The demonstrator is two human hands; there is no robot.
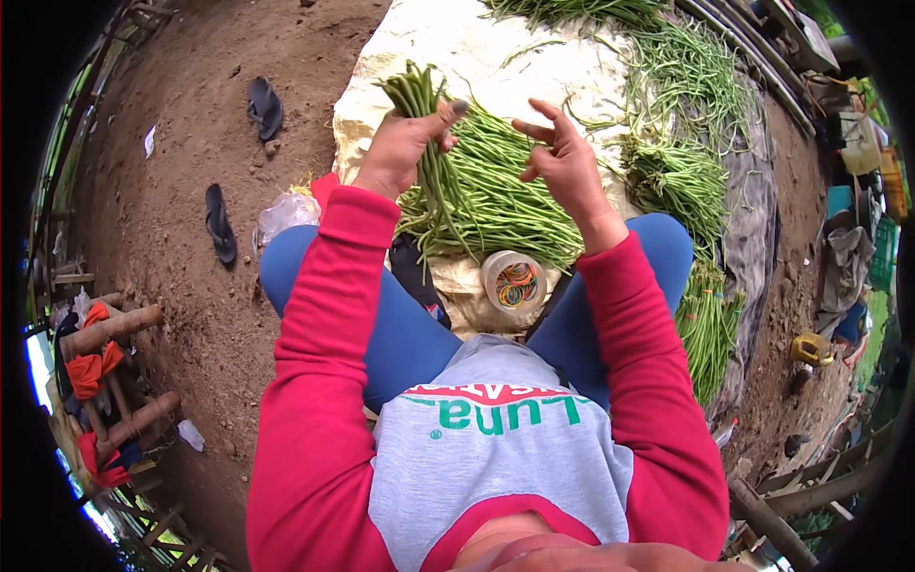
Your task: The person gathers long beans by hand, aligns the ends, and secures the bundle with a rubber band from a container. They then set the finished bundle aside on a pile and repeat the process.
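My left hand (400, 148) is closed round an upright bunch of long green beans (434, 191), whose tops stick out above my fist. To its right my right hand (567, 167) hangs over the bean pile with its fingers apart and nothing visible between them. Beneath both hands a broad pile of green beans (505, 191) lies on a pale sheet (477, 38). Between my knees stands a round tub (515, 282) of coloured rubber bands.
More beans (677, 181) lie along the sheet's right side, with a bundle (707, 334) beside my right knee. Two dark slippers (265, 108) and a clear plastic bag (286, 214) are on the dirt at left. A yellow container (811, 349) sits at far right.
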